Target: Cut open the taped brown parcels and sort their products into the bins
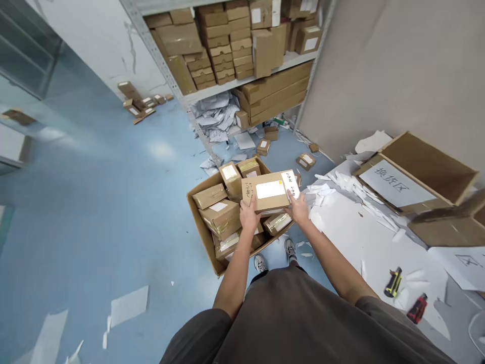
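"换货区" on white sheet (397,184); handwriting on held box (270,203) unclear

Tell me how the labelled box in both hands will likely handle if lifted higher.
The labelled box should stay stiff: its cardboard edges run straight between left hand and right hand. Flat sides make rolling unlikely. Weight is uncertain, contents being hidden.

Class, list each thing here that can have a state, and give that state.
Left hand: gripping the labelled box
Right hand: gripping the labelled box
Labelled box: closed, held up
Large carton: open, filled with boxes
Shelf unit: loaded
Box with paper sign: open
Yellow-and-black tool: lying down
Red-and-black tool: lying down
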The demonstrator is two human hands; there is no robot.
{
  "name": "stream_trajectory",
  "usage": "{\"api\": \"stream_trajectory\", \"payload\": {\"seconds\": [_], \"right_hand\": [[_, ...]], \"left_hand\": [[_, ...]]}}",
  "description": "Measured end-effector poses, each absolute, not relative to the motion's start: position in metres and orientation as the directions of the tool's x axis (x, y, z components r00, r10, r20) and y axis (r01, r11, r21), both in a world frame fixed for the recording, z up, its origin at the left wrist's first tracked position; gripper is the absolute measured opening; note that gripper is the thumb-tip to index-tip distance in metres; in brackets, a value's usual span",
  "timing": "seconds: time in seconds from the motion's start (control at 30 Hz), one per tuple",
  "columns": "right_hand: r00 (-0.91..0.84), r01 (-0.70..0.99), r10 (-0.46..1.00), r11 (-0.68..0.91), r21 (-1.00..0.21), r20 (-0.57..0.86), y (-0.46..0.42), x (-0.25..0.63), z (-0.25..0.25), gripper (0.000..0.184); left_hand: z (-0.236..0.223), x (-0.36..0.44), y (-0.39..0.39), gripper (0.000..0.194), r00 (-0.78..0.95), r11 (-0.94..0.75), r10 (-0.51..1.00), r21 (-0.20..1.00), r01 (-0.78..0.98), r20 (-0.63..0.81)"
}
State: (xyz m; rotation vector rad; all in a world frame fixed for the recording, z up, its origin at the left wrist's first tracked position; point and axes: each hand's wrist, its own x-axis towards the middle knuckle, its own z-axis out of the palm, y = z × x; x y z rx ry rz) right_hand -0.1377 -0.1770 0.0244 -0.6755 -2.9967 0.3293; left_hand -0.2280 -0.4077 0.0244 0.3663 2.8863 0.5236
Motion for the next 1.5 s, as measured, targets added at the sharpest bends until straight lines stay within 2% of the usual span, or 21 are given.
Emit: {"api": "stream_trajectory", "payload": {"seconds": [0.13, 0.23, 0.47, 0.6, 0.77, 1.07, 1.17, 1.33, 1.5], "right_hand": [[-0.839, 0.499, 0.533, 0.832, -0.242, 0.104, -0.155, -0.113, 0.064, 0.112], [-0.773, 0.581, 0.624, 0.768, -0.269, 0.114, -0.130, -0.082, 0.089, 0.113], [-0.518, 0.794, 0.851, 0.517, -0.318, 0.089, -0.052, 0.048, 0.107, 0.113], [-0.360, 0.870, 0.930, 0.362, -0.333, 0.071, -0.012, 0.139, 0.094, 0.109], [-0.228, 0.904, 0.973, 0.206, -0.376, -0.016, 0.018, 0.216, 0.058, 0.104], [-0.058, 0.936, 0.983, -0.007, -0.351, -0.175, 0.019, 0.233, -0.046, 0.106], [-0.020, 0.943, 0.977, -0.053, -0.330, -0.214, 0.017, 0.230, -0.067, 0.105], [-0.025, 0.960, 0.967, -0.048, -0.277, -0.254, 0.027, 0.239, -0.060, 0.108], [0.065, 0.969, 0.972, -0.115, -0.216, -0.227, 0.011, 0.217, -0.021, 0.095]], "left_hand": [[0.071, -0.232, -0.373, 0.103, -0.913, 0.863, 0.404, 0.356, 0.357, -0.063], [0.096, -0.225, -0.333, 0.103, -0.866, 0.816, 0.499, 0.349, 0.461, -0.024], [0.114, -0.155, -0.198, 0.106, -0.640, 0.594, 0.767, 0.331, 0.733, 0.040], [0.103, -0.085, -0.122, 0.108, -0.496, 0.465, 0.868, 0.327, 0.823, 0.016], [0.069, -0.018, -0.059, 0.107, -0.387, 0.396, 0.918, 0.303, 0.867, -0.092], [-0.023, -0.001, -0.016, 0.096, -0.251, 0.321, 0.928, 0.249, 0.914, -0.275], [-0.040, -0.002, -0.019, 0.095, -0.211, 0.283, 0.937, 0.249, 0.926, -0.279], [-0.032, -0.019, -0.022, 0.101, -0.124, 0.222, 0.947, 0.324, 0.920, -0.298], [-0.010, -0.070, 0.036, 0.080, 0.004, 0.082, 0.976, 0.386, 0.919, -0.218]]}}
